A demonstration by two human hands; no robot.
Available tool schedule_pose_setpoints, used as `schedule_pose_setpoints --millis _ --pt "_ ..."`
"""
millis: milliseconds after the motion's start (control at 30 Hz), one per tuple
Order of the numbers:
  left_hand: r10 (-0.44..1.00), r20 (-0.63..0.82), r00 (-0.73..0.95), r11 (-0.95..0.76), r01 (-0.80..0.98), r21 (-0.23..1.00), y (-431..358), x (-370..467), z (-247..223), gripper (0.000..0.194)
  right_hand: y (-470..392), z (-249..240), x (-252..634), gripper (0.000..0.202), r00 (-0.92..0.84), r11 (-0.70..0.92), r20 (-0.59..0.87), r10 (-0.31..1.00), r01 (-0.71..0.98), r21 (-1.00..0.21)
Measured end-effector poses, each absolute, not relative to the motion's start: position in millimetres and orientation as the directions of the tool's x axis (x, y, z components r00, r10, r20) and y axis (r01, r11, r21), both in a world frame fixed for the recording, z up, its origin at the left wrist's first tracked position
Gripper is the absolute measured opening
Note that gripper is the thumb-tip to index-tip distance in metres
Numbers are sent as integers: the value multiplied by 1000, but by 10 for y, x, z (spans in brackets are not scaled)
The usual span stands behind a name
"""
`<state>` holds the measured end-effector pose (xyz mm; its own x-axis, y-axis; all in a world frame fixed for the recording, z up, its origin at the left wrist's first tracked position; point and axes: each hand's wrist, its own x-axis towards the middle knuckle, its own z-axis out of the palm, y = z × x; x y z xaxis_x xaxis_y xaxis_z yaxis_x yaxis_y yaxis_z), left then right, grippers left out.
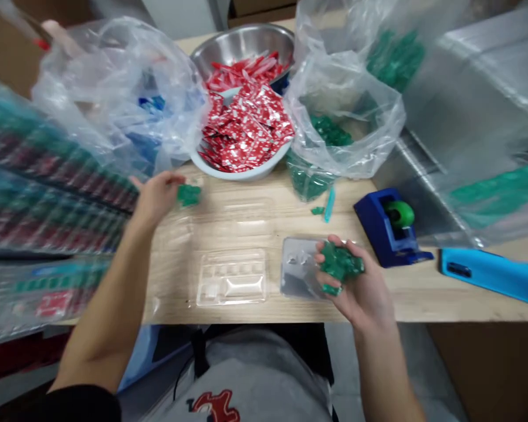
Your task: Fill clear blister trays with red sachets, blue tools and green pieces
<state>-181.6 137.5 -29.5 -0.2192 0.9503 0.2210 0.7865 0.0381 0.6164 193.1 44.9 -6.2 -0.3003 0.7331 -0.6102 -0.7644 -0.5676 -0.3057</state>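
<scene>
My right hand (369,287) is turned palm up, fingers curled around a pile of small shiny green plastic pieces (341,264). It hovers over the right end of a grey, flat tray (297,266). At the far left of the work area, my left hand (156,196) has its fingertips on a small green cluster (189,194), apparently pinching it; motion blur hides the exact grip. Between the hands lies a clear plastic blister tray (233,287) with moulded compartments. Another clear tray (250,214), hard to make out, lies behind it.
A bowl of red patterned packets (246,129) stands ahead, before a steel bowl (242,38). Clear bags flank them, the right one (343,117) holding green pieces. Rightward are a blue tape dispenser (389,225) and a blue phone (493,275). Stacked filled packs (48,193) line the left.
</scene>
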Motion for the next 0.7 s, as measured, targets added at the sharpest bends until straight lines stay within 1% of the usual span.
schedule_pose_setpoints --millis 67,133,167,200,233,300,333,400,467,533,600,700 --pt "957 200 -211 62 821 567 1330 -1746 -244 22 443 -50 1869 11 -296 -550 -620 727 -791 -267" --pt "967 203 -154 17 834 551 1176 -1482 -122 19 448 -51 1816 15 -294 -531 -632 717 -817 -223" --pt "964 249 -93 -46 865 499 1067 -1295 -46 19 453 -52 1792 17 -294 -524 -640 710 -827 -201" --pt "960 280 -7 -134 868 478 948 -1081 30 20 461 -51 1769 19 -296 -519 -649 701 -835 -181" --pt "952 289 104 -244 827 507 827 -852 100 21 468 -49 1747 22 -299 -518 -658 691 -840 -162" --pt "887 309 342 -461 661 592 625 -397 204 18 482 -39 1708 27 -292 -510 -677 675 -848 -143" --pt "850 321 417 -523 605 600 557 -196 233 19 485 -33 1693 29 -284 -506 -681 675 -850 -147" --pt "793 345 502 -602 561 568 492 105 248 21 485 -29 1675 30 -272 -506 -672 688 -844 -176" --pt "772 334 540 -628 575 524 489 251 230 21 475 -36 1674 27 -280 -516 -650 706 -832 -203" --pt "777 302 552 -616 571 542 506 277 207 19 464 -48 1683 25 -304 -532 -637 708 -823 -199" --pt "802 272 532 -559 508 655 516 239 196 17 462 -56 1693 26 -315 -539 -637 704 -821 -189" --pt "868 176 464 -345 307 887 517 153 197 19 477 -47 1712 32 -300 -531 -657 692 -827 -182"
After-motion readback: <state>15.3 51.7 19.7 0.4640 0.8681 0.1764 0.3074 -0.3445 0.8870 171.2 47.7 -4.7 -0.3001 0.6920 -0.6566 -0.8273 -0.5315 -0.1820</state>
